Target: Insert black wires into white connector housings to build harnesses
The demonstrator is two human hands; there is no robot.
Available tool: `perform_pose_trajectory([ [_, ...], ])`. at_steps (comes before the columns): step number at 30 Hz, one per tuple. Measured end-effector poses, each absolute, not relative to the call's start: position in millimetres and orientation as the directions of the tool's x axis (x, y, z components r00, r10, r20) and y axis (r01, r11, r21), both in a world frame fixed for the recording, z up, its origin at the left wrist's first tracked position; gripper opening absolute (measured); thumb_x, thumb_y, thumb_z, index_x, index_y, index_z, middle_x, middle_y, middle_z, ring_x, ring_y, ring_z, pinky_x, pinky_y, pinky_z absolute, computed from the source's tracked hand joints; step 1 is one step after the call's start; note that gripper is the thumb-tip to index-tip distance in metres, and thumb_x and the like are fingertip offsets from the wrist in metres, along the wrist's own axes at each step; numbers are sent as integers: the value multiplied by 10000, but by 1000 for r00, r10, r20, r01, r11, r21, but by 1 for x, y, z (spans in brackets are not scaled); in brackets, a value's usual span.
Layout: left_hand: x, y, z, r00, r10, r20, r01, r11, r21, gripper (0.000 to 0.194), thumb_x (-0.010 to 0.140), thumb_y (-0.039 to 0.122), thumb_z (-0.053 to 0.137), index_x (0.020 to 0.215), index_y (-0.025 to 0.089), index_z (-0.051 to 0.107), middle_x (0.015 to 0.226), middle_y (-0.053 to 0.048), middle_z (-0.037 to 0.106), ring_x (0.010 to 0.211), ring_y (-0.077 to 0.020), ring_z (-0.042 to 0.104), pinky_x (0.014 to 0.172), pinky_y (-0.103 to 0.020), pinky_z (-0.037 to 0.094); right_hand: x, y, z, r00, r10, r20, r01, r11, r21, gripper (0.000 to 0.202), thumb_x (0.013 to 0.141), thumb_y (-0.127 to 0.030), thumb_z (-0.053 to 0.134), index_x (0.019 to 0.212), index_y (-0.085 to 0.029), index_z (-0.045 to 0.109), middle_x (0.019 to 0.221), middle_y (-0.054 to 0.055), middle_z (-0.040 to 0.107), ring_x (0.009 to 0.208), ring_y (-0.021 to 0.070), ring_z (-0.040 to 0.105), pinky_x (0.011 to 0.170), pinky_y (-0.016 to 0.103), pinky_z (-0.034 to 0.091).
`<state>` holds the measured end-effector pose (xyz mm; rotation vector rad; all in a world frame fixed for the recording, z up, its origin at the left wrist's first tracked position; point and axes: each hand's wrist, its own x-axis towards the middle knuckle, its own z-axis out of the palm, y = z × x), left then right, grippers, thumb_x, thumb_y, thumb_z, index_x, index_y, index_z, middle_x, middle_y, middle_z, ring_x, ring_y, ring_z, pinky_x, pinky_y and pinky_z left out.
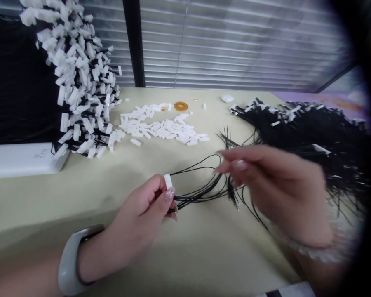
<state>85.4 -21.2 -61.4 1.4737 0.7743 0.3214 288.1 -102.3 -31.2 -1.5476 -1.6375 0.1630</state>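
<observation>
- Small white rectangular plastic connector [168, 181] w/ thin black wires [200, 194]: pinched in L hand [150, 208] above surface [185, 255], long axis roughly twd far edge.
- R hand [284, 187]: right of connector, beside wire loops; blurred, can't tell if gripping.

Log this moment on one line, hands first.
left hand: holds white plug, black wires | right hand: beside wires, grip unclear | loose plugs: scattered on table
</observation>
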Motion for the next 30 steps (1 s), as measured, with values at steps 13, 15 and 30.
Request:
perform_pose_trajectory([
  [13, 83, -21, -63, 778, 583, -235, 326, -56, 944, 245, 908, 361, 325, 754, 200, 427, 720, 19, 507, 710, -137, 516, 638, -259, 431, 259, -96, -47, -11, 904, 427, 821, 252, -513, 68, 811, -138, 547, 827, -187, 592, 718, -32, 580, 638, 51, 511, 595, 170, 384],
  [15, 82, -22, -63, 786, 578, -220, 325, -84, 942, 239, 908, 348, 325, 751, 201, 430, 714, 19, 508, 695, -136, 511, 626, -258, 426, 257, -97, -48, -11, 908, 419, 841, 235, -487, 59, 816, -151, 541, 822, -190, 586, 707, -32, 573, 629, 58, 501, 589, 182, 373],
  [30, 82, -22, -63, 794, 569, -215, 373, -175, 911, 232, 915, 342, 315, 770, 207, 435, 709, 29, 519, 661, -120, 493, 594, -244, 397, 257, -95, -53, -73, 915, 397, 906, 227, -357, 108, 846, -165, 485, 794, -169, 579, 664, -13, 562, 595, 85, 491, 568, 218, 356],
])
